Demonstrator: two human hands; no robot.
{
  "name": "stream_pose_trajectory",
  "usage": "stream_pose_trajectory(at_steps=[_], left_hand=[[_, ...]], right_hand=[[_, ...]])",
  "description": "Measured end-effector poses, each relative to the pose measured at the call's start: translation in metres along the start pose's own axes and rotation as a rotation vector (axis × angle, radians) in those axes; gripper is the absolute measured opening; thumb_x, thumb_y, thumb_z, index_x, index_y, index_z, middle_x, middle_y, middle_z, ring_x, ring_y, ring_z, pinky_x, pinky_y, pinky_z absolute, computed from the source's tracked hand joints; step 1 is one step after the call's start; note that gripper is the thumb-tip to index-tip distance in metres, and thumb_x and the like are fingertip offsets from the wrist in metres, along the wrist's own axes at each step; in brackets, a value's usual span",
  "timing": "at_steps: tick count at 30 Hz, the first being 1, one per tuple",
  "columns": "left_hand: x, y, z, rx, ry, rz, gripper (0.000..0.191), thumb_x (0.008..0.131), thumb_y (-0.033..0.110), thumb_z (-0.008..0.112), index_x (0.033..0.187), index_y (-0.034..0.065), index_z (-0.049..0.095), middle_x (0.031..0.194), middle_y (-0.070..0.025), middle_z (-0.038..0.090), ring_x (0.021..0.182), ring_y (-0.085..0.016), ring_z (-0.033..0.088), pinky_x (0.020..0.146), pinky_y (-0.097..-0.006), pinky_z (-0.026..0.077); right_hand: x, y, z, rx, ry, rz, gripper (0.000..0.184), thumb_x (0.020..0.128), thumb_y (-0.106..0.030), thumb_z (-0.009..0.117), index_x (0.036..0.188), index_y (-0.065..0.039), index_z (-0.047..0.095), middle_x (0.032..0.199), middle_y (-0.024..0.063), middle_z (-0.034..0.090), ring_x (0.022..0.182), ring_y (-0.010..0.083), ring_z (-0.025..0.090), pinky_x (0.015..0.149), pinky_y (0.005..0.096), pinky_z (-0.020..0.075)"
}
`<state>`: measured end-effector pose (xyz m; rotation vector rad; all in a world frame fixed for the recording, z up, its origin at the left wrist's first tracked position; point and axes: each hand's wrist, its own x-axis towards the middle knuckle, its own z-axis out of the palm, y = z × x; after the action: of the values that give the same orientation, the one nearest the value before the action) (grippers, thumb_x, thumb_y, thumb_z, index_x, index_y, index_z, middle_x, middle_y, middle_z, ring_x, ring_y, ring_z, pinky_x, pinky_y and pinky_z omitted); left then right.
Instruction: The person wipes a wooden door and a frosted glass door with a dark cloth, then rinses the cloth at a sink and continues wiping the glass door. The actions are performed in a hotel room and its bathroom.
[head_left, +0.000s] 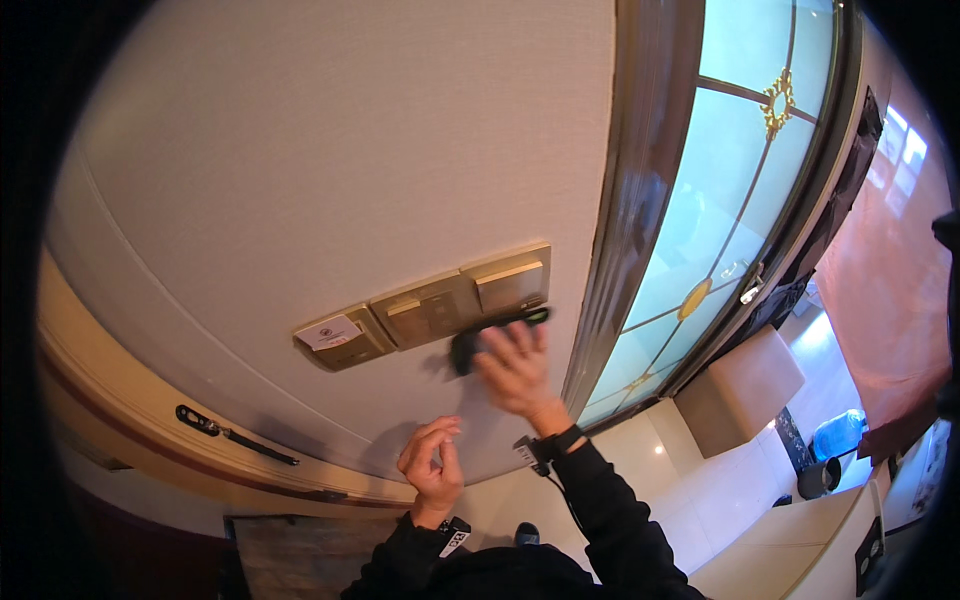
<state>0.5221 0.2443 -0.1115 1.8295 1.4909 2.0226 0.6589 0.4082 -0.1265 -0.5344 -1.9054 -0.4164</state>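
My right hand (517, 371) presses a dark, blurred cloth or pad (466, 346) with a small green patch against the wall (375, 165). The pad touches the lower edge of the gold-coloured wall switch plates, at the right plate (510, 279) and middle plate (424, 311). Leftmost is a card-switch holder (349, 351) with a white printed card (328, 333) in its slot. Lower down, my left hand (431, 465) hovers near the wall with loosely curled fingers and nothing visible in it.
Right of the plates stands a dark door frame (637, 180) beside frosted glass panels (720, 172). A door guard latch (236, 435) is on the wooden frame at left. A beige stool (739, 390), a blue water bottle (838, 435) and a dark bin (817, 478) stand on the right.
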Motion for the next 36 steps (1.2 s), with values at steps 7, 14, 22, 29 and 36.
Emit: stream_pose_trajectory(at_steps=[7,14,22,29,36], left_hand=[[-0.001,0.000,-0.023,0.123,-0.096,0.026,0.012,0.088,-0.010,0.058,0.097,-0.0030,0.062,0.103,-0.0166,0.073,0.082,-0.026,0.070,0.076,-0.0342,0.056],[0.016,0.006,-0.047,0.204,-0.016,0.147,0.017,0.082,-0.011,0.059,0.095,-0.0019,0.065,0.103,-0.0150,0.073,0.088,-0.035,0.069,0.076,-0.0380,0.055],[0.020,-0.002,-0.103,0.421,0.125,0.086,0.011,0.087,-0.006,0.060,0.096,-0.0024,0.063,0.111,-0.0146,0.072,0.099,-0.034,0.065,0.082,-0.0394,0.053],[0.044,0.007,-0.153,0.649,0.199,0.174,0.009,0.089,0.000,0.062,0.098,-0.0016,0.064,0.126,-0.0172,0.067,0.116,-0.038,0.059,0.096,-0.0452,0.047],[0.118,-0.007,-0.153,0.336,-0.228,0.078,0.050,0.103,0.031,0.044,0.146,0.0101,0.029,0.161,-0.0128,0.019,0.148,-0.041,0.012,0.121,-0.0553,0.013]], right_hand=[[-0.018,0.019,-0.005,-0.128,0.081,0.332,0.040,0.088,-0.023,0.062,0.121,-0.001,0.068,0.139,0.0304,0.047,0.146,0.0568,0.021,0.118,0.0686,0.0108],[-0.002,-0.076,0.053,-0.053,0.012,0.207,0.028,0.088,-0.026,0.064,0.113,-0.018,0.073,0.138,0.0187,0.055,0.150,0.0501,0.017,0.120,0.0653,-0.0014],[0.037,-0.173,0.102,0.020,-0.017,0.007,0.036,0.098,-0.041,0.049,0.122,-0.026,0.071,0.154,-0.0016,0.048,0.156,0.0314,0.015,0.122,0.0564,-0.0105],[0.115,-0.234,0.111,-0.004,0.060,-0.057,0.038,0.097,-0.038,0.053,0.132,-0.029,0.066,0.156,-0.0047,0.047,0.151,0.0257,0.027,0.124,0.0536,-0.0036],[0.168,-0.236,0.096,-0.218,0.053,0.064,0.051,0.101,-0.039,0.056,0.149,-0.024,0.047,0.161,-0.0012,0.037,0.150,0.0363,0.027,0.121,0.0624,0.0127]])
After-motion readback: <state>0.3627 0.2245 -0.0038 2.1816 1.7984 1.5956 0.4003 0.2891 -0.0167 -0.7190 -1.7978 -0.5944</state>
